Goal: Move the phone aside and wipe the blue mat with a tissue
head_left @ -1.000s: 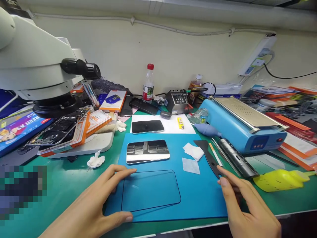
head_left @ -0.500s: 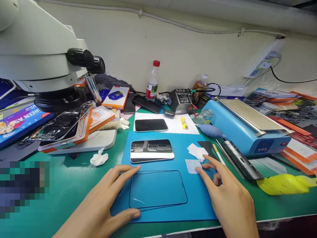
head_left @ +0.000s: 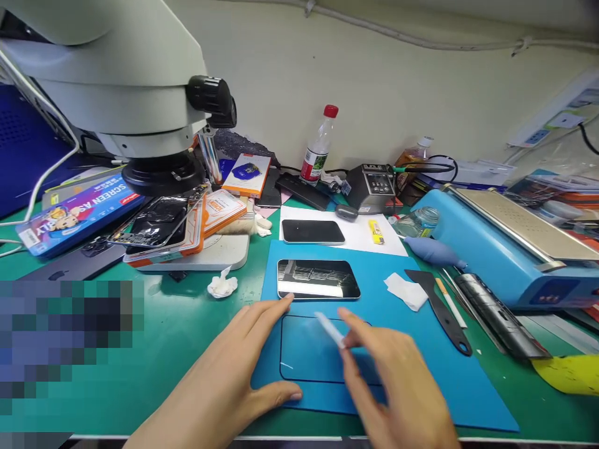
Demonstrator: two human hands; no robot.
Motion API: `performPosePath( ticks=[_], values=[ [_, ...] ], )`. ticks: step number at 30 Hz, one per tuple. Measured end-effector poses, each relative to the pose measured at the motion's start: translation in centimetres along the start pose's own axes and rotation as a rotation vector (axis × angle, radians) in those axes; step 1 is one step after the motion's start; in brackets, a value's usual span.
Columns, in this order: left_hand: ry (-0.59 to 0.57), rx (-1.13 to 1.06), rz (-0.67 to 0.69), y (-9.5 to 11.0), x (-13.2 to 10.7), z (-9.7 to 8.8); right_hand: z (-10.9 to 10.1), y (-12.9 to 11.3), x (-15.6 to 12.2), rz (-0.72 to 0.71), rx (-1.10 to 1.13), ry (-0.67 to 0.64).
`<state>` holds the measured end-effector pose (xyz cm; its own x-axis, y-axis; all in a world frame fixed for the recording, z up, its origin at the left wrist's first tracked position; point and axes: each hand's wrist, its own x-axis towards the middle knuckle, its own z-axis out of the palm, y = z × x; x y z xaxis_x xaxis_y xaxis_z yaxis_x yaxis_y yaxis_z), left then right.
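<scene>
Here, low in the middle of the frame, the left hand (head_left: 234,380) lies spread on the blue mat (head_left: 421,368), its forefinger and thumb bracing the left end of a thin glass panel (head_left: 309,355) that lies flat on the mat. The right hand (head_left: 393,386), blurred, is over the right part of the panel and pinches a small white wipe (head_left: 330,329) between thumb and fingertips, the wipe held just above the glass. Just beyond the panel, toward the centre of the frame, a phone (head_left: 319,279) lies on the same mat with its shiny face up. To the right of it sit a crumpled white cloth (head_left: 406,290) and a black scraper (head_left: 440,312), side by side. Farther back, a second dark phone (head_left: 313,231) rests on a white sheet (head_left: 365,240). A microscope (head_left: 116,81) fills the upper left of the frame, and a blue heating machine (head_left: 510,249) stands at the right edge.
</scene>
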<state>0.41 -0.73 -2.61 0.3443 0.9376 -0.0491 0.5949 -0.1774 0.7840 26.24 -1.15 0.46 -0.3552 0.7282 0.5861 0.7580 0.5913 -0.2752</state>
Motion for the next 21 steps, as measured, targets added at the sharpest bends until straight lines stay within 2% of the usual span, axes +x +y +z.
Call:
performPosePath(
  ticks=[2,7,15,19,21],
  values=[
    [0.023,-0.012,0.024,0.1,0.0,0.1,0.5,-0.9,0.2,-0.09,0.045,-0.085],
    [0.028,-0.057,0.073,0.3,0.3,0.0,0.5,-1.3,0.2,-0.08,0.095,-0.104],
    [0.031,-0.002,0.129,0.7,0.3,0.0,2.7,-1.4,0.3,-0.322,0.014,-0.22],
    [0.035,0.021,0.14,0.7,0.5,0.0,1.9,-1.2,0.4,-0.351,0.049,-0.238],
    [0.03,0.015,0.14,0.8,0.6,0.0,1.2,-0.9,0.4,-0.322,0.094,-0.244]
  ],
)
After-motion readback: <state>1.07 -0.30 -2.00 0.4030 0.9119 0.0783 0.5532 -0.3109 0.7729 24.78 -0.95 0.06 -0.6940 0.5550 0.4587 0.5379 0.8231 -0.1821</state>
